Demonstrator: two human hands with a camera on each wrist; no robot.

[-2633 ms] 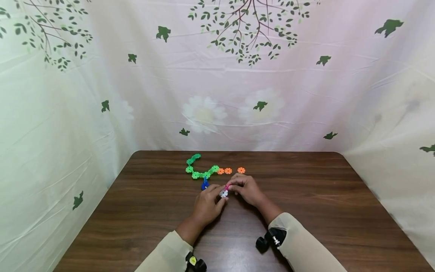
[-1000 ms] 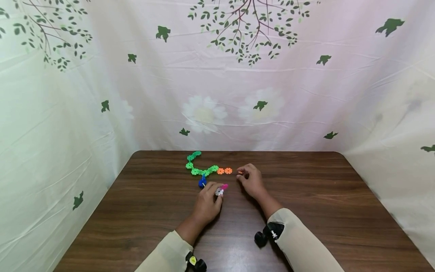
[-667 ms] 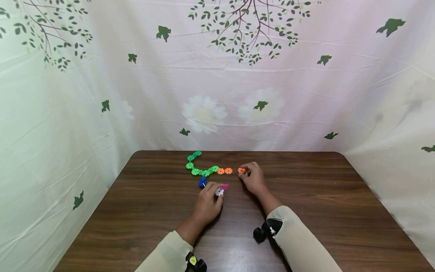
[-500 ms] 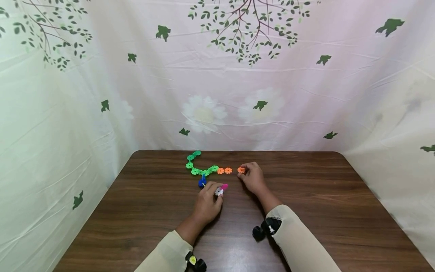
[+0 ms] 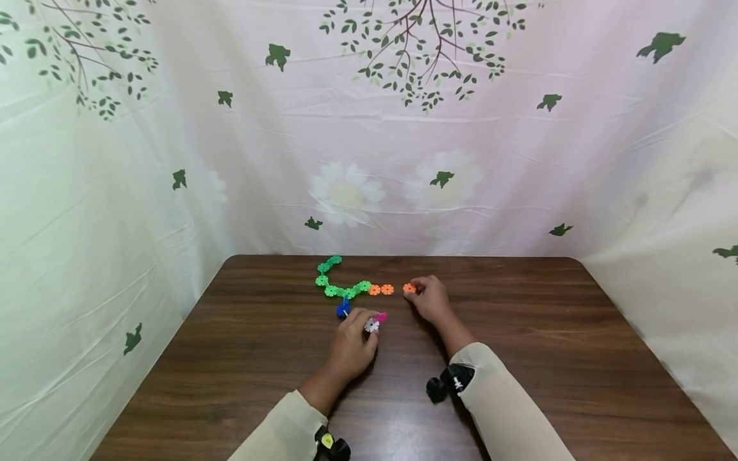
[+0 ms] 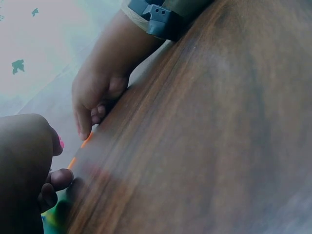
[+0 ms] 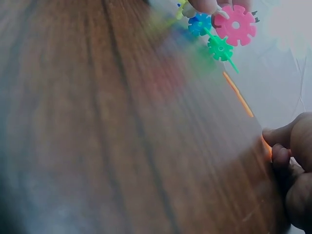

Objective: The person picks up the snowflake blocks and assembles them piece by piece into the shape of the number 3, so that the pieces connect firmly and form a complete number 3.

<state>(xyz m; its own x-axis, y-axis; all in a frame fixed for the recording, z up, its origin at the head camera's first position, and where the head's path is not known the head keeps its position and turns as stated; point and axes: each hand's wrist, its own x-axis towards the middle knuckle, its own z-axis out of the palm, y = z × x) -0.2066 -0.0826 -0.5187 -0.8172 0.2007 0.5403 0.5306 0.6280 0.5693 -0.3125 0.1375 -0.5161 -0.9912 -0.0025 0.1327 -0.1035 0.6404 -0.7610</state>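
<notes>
My left hand (image 5: 350, 346) pinches a white notched interlocking disc (image 5: 371, 326), to which a pink disc (image 5: 380, 316) is joined. In the right wrist view the pink disc (image 7: 235, 25) faces the camera beneath the left fingertips. A blue part (image 5: 343, 310) lies just beyond the left fingers and links to a curved chain of green discs (image 5: 331, 291). My right hand (image 5: 430, 301) has thumb and forefinger at the edges of a single orange disc (image 5: 409, 288) lying on the table; the right wrist view shows its orange edge (image 7: 266, 147) between them.
Two orange discs (image 5: 381, 290) sit at the right end of the green chain, a gap apart from the single one. The wooden table (image 5: 548, 358) ends at a patterned cloth backdrop (image 5: 369, 147). Black wrist cameras (image 5: 436, 388) hang under both sleeves.
My right hand has left the pink disc and moved away to the single orange disc, taking hold of its edges. The left hand's piece and the green chain have shifted slightly left and back.
</notes>
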